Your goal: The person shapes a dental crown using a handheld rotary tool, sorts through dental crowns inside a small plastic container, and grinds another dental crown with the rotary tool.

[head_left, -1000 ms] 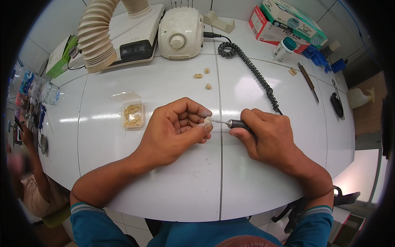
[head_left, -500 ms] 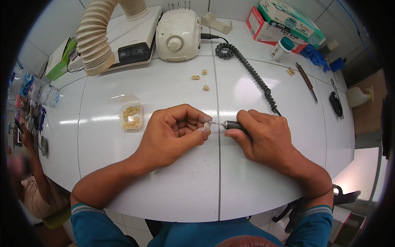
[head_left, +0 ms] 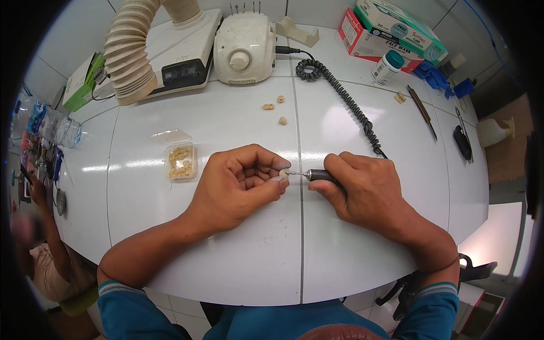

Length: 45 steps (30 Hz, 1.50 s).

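Between the thumb and fingertips of my left hand (head_left: 241, 184) is a small whitish dental crown (head_left: 284, 173), partly hidden by the fingers. My right hand (head_left: 368, 187) grips a dark rotary handpiece (head_left: 322, 174), its thin bur pointing left and meeting the crown. A coiled black cord (head_left: 351, 102) runs from the handpiece side to the white control unit (head_left: 245, 48) at the back. Left of my left hand stands a small clear box (head_left: 181, 161) with several yellowish tooth pieces in it. A few loose tooth-coloured pieces (head_left: 283, 120) lie beyond my hands.
A ribbed hose (head_left: 130, 56) arches over a white machine at back left. Mask boxes (head_left: 391, 37), a white bottle (head_left: 388, 67) and a brown pen-like tool (head_left: 422, 112) stand or lie at right. Water bottles (head_left: 54, 127) and another person (head_left: 48, 255) are at far left.
The handpiece bur has shifted very slightly down and left against the crown, with a small turn of the tip. Both hands otherwise stay in place.
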Available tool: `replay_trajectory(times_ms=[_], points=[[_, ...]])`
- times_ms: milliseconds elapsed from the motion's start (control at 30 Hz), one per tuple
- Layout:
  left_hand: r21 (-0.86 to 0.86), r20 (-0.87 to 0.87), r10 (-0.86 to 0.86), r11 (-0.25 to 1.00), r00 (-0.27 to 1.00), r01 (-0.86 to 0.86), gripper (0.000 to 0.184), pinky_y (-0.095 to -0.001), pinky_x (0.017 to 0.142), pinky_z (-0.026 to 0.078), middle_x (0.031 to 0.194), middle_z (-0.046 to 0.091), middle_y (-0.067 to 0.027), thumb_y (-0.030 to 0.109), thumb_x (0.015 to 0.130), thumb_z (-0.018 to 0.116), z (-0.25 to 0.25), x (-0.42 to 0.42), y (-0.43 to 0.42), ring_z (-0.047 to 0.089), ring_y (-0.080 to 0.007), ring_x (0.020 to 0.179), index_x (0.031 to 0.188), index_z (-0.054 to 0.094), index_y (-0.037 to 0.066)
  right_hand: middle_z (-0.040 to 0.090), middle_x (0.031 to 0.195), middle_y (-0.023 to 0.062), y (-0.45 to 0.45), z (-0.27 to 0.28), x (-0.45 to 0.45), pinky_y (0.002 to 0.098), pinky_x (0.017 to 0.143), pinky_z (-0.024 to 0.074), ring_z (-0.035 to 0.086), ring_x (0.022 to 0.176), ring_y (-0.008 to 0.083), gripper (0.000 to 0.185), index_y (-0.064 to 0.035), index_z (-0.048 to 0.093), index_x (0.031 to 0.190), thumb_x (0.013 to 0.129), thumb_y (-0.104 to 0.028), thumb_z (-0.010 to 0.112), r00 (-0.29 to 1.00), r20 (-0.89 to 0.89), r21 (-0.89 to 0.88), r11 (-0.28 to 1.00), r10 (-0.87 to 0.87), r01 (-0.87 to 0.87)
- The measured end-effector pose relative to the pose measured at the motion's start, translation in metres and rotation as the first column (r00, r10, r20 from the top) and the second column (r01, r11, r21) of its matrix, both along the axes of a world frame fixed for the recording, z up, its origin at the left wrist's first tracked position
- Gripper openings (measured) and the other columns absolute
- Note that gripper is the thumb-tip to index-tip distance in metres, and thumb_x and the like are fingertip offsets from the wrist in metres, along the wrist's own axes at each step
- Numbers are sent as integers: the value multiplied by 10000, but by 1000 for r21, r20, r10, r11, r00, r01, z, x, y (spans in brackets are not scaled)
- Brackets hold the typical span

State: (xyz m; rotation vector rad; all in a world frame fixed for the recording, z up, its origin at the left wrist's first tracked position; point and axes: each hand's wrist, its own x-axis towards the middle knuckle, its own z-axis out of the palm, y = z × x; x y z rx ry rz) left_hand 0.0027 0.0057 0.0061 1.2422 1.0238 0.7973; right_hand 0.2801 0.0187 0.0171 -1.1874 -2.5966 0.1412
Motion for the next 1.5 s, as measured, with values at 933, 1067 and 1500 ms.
replay_trajectory(times_ms=[933, 1067, 1500], points=[[-21, 71, -47, 999, 996, 49, 207, -294, 902, 665, 1156, 772, -146, 6, 1084, 722, 0, -2, -1, 807, -187, 1073, 1267, 632, -27, 654, 686, 61, 0, 4, 1, 398, 484, 472, 659, 552, 246, 439, -81, 689, 927, 1068, -489, 764, 1000, -10, -29, 1000, 1, -2], [-19, 63, -44, 999, 997, 45, 206, -295, 901, 666, 1154, 771, -144, -4, 1082, 716, -1, -1, 0, 806, -187, 1071, 1268, 634, -37, 648, 682, 59, 0, 5, 0, 403, 483, 468, 654, 548, 249, 440, -82, 690, 929, 1067, -494, 762, 1000, -6, -30, 999, -14, 13], [-10, 55, -20, 1000, 998, 21, 221, -295, 875, 652, 1130, 767, -129, 11, 1099, 685, -2, -1, 0, 777, -154, 1006, 1303, 701, -73, 650, 679, 55, 0, 4, 1, 403, 470, 464, 662, 545, 244, 443, -84, 693, 932, 1061, -502, 766, 1000, 12, -17, 1000, 8, -8]])
